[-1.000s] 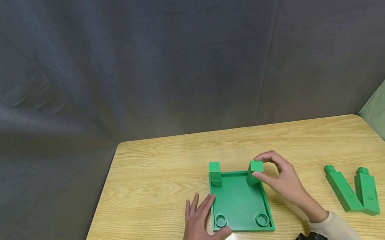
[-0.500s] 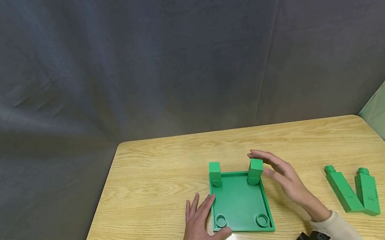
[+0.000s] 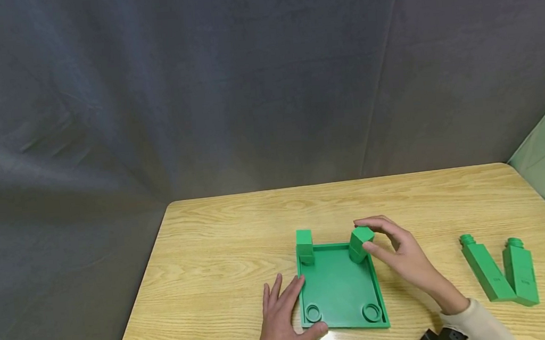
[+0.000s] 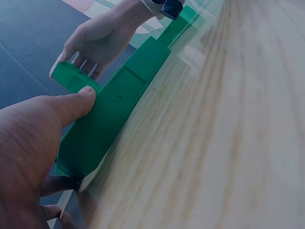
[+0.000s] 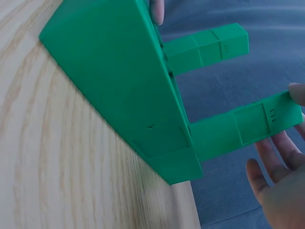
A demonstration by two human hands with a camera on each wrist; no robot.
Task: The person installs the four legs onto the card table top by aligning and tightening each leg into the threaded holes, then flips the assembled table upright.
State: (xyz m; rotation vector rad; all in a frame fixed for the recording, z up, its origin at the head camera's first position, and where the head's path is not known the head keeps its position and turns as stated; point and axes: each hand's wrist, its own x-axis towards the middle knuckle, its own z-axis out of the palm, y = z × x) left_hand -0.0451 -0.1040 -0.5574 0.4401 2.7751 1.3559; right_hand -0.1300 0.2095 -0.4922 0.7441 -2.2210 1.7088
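The green base plate [image 3: 338, 287] lies flat on the wooden counter [image 3: 212, 260], with two round sockets open at its near corners and two square posts standing in its far corners. The left hand [image 3: 284, 318] rests beside the plate's left edge, fingers straight on the counter and thumb pressed against the near left corner; this grip is spread, not closed, and appears to brace the plate against sliding. The right hand [image 3: 404, 258] pinches the top of the far right post [image 3: 359, 244] between thumb and fingertips. That post leans slightly and looks rotated out of square with the plate, which suggests it is being turned or seated in its socket. The far left post [image 3: 304, 246] stands upright and untouched. In the right wrist view both posts project from the plate, each built of stacked square segments. Two more green posts [image 3: 501, 272] with round pegs lie together on the counter, well apart to the right
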